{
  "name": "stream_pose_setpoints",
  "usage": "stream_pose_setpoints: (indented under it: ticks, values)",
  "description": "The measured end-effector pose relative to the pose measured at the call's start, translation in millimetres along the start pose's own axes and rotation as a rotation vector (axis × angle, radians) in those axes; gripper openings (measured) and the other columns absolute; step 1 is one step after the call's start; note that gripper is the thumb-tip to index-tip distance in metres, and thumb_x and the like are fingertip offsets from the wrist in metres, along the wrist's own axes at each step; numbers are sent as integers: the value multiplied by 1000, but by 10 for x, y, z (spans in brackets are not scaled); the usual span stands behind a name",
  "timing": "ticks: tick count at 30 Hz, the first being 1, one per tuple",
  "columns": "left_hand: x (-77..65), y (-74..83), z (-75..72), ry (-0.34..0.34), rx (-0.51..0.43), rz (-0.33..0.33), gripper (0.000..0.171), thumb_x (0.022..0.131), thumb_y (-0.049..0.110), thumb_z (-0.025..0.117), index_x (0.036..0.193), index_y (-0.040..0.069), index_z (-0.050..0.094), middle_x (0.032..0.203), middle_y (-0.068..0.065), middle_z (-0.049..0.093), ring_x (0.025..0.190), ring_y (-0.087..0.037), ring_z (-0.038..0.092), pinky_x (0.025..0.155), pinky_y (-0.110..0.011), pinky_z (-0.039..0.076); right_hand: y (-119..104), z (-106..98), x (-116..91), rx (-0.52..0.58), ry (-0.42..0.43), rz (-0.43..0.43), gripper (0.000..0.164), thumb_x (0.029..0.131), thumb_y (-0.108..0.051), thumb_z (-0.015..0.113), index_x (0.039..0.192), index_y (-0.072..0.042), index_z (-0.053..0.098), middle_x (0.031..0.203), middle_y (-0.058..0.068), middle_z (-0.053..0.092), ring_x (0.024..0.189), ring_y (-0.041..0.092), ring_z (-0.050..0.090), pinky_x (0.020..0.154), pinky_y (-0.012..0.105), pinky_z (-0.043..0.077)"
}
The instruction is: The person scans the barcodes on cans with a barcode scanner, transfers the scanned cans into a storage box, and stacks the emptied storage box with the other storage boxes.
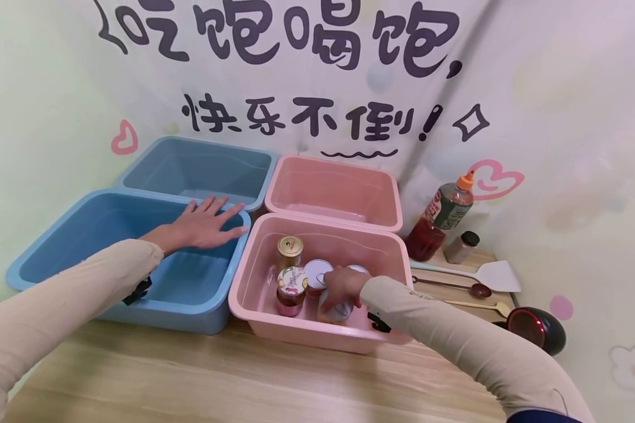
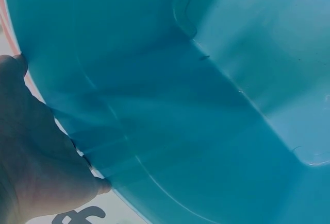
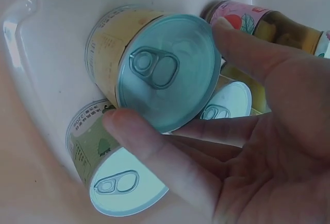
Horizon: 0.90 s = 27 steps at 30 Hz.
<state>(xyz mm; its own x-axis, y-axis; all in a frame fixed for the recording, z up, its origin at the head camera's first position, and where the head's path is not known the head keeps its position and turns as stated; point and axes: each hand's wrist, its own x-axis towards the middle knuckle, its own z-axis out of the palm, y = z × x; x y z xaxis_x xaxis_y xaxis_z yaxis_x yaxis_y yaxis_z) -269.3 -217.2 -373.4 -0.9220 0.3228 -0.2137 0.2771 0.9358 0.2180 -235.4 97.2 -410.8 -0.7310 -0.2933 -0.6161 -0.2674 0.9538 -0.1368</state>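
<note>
Yellow-labelled can (image 3: 157,67) sits within the right hand (image 1: 344,288), whose grip pinches it by the rim, digits bent around opposite sides; its ringed lid faces the palm, so the long axis runs away from the hand toward the floor of the front pink box (image 1: 317,341). Just beside it lies a green-labelled can (image 3: 116,175), and across the grip, on the other side, a pink-labelled jar (image 1: 291,288). This right hand is plainly the nearer one: the left hand (image 1: 203,226) is well apart, fingers spread, by the rim of the front blue box (image 1: 190,320) on the table (image 1: 190,376).
</note>
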Motion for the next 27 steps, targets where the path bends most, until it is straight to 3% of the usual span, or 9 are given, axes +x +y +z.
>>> stream_pose_setpoints:
  ticks: [5, 9, 14, 20, 27]
  values:
    - [2, 7, 9, 4, 0, 3, 80, 99, 64, 36, 161, 16, 18, 165, -28, 8, 150, -56, 0, 115, -75, -1, -17, 23, -18, -25, 19, -16, 39, 80, -35, 81, 103, -7, 66, 85, 9, 62, 64, 25, 69, 50, 36, 57]
    - [-11, 26, 2, 12, 10, 4, 81, 99, 65, 36, 161, 16, 19, 165, -29, 9, 150, -55, 1, 115, -75, 0, -22, 35, -15, -34, 19, -14, 39, 81, -37, 80, 101, -6, 68, 86, 9, 61, 66, 24, 67, 48, 33, 53]
    - [-21, 33, 0, 11, 8, 3, 81, 99, 65, 36, 161, 16, 19, 165, -28, 9, 150, -55, 1, 115, -75, 0, -35, 68, 12, -49, -39, -7, 35, 83, -38, 78, 93, -6, 68, 82, 8, 62, 66, 25, 68, 47, 33, 52]
    - [-22, 38, -5, 9, 1, 5, 81, 99, 65, 37, 160, 15, 20, 165, -28, 9, 150, -55, 1, 115, -75, 0, -19, 127, 52, -41, -101, 13, 41, 80, -42, 79, 88, -4, 69, 84, 7, 63, 70, 22, 67, 58, 39, 58]
    - [-2, 4, 14, 15, -6, 6, 82, 98, 67, 36, 160, 16, 20, 165, -28, 9, 151, -54, 1, 116, -74, 0, -15, 132, 87, -39, -141, 26, 46, 78, -47, 80, 88, -4, 66, 85, 10, 63, 69, 31, 73, 47, 33, 53]
